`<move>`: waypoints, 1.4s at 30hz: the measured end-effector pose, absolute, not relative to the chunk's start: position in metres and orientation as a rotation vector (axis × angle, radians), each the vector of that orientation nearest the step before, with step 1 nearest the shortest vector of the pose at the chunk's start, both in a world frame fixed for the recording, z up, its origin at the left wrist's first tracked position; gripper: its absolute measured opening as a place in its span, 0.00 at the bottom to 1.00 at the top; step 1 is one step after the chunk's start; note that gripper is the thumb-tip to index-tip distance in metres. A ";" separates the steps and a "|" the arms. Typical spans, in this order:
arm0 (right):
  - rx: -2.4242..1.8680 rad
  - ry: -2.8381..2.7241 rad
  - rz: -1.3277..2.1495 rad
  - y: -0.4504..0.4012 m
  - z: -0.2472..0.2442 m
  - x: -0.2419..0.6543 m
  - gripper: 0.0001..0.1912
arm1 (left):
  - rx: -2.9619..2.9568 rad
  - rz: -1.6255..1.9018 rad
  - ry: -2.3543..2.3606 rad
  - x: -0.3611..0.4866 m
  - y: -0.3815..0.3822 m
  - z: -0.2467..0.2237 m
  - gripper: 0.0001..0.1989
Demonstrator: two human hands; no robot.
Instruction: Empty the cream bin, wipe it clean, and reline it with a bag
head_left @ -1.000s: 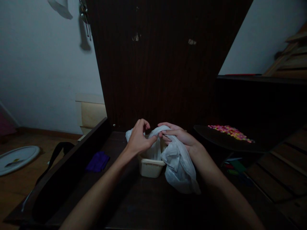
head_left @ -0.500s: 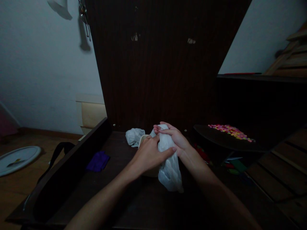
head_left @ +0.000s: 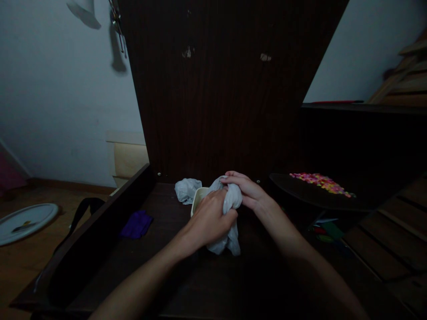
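A thin white plastic bag (head_left: 232,198) is bunched and twisted between my two hands, its loose end hanging below them. My left hand (head_left: 213,215) is closed on the bag from the left, with the fingertips hidden in the folds. On the far right side of the bag, my right hand (head_left: 245,189) grips it with bent fingers. A cream-coloured container (head_left: 197,198) stands behind my left hand, which covers most of it. Just left of the container lies another crumpled white plastic bag (head_left: 187,190).
A folded purple cloth (head_left: 136,224) lies at the left of the dark wooden desk (head_left: 160,266), near its raised side board (head_left: 100,235). On the right, a rounded shelf (head_left: 293,191) carries many small pink and yellow pieces (head_left: 322,183). A tall dark panel (head_left: 213,111) rises behind.
The bag has been twisted and wrapped tighter, and its hanging end has shifted left and shortened. My left fingers have curled in. More of the container's rim shows.
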State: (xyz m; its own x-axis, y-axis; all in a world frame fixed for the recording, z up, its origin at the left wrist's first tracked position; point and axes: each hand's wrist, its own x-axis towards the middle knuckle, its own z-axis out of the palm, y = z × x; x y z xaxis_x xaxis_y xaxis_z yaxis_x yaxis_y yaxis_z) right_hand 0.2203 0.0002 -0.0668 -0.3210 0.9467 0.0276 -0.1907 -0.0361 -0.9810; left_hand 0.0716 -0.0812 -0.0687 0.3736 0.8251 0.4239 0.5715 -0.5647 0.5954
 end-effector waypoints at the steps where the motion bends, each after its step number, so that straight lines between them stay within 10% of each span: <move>1: -0.912 -1.232 1.549 0.000 -0.066 0.220 0.17 | 2.277 1.001 1.201 0.071 -0.082 -0.069 0.10; 29: -0.950 -1.351 1.466 -0.019 -0.061 0.216 0.36 | 2.623 0.239 1.485 0.012 -0.053 -0.058 0.15; 42: -0.944 -1.637 1.429 -0.023 -0.068 0.213 0.28 | 2.657 0.246 1.700 0.015 -0.051 -0.056 0.16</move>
